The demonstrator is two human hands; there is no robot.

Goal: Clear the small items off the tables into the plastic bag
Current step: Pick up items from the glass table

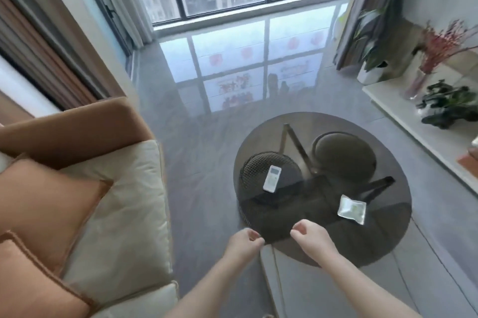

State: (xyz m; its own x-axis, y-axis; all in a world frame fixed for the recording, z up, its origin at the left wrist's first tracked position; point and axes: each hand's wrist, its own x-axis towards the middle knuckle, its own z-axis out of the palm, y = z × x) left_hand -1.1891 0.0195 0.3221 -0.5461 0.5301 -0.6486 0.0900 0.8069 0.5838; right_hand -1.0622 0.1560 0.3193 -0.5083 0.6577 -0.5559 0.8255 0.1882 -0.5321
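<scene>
Hands meet over the near edge of a dark glass worktop (388,240): the left hand (243,242) and right hand (309,237) each curl their grip, apparently pinching between them the rim of a thin, see-through plastic bag (282,216), hard to make out. Beyond the grip lie a white remote (272,178) and, further right, a small sealed packet (351,209).

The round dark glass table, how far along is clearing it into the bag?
Nothing looks cleared yet. On the round dark glass table the white remote control and the small silvery packet still lie. The left hand and right hand pinch a translucent dark plastic bag open. Both items remain to bag.
</scene>
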